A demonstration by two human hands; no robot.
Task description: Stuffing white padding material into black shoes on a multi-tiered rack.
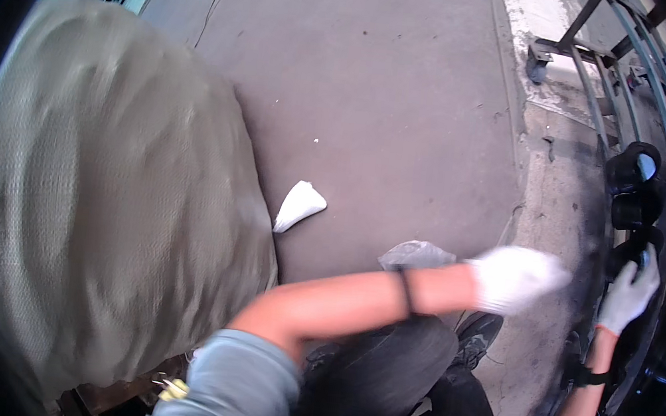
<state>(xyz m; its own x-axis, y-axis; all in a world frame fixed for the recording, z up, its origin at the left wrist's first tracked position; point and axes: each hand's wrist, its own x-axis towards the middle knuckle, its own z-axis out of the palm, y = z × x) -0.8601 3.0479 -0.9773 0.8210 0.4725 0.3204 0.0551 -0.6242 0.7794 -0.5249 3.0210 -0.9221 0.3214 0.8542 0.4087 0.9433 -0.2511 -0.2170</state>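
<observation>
My left hand [520, 281], in a white glove, reaches across toward the right over the floor strip. It is smeared by motion, so its fingers do not show clearly, and nothing distinct can be seen in it. At the far right my right hand [631, 297], also gloved in white, is at a dark row of parts, with thumb and fingers on either side of a black pipe fitting [643, 259]. More black pipe fittings [633, 169] with round openings sit just beyond that hand.
A big stuffed woven sack [118, 187] fills the left side. A white crumpled piece [301, 205] lies beside it on the grey floor [376, 92]. Clear plastic [417, 255] lies near my knee. A metal rack frame [594, 73] stands at the upper right.
</observation>
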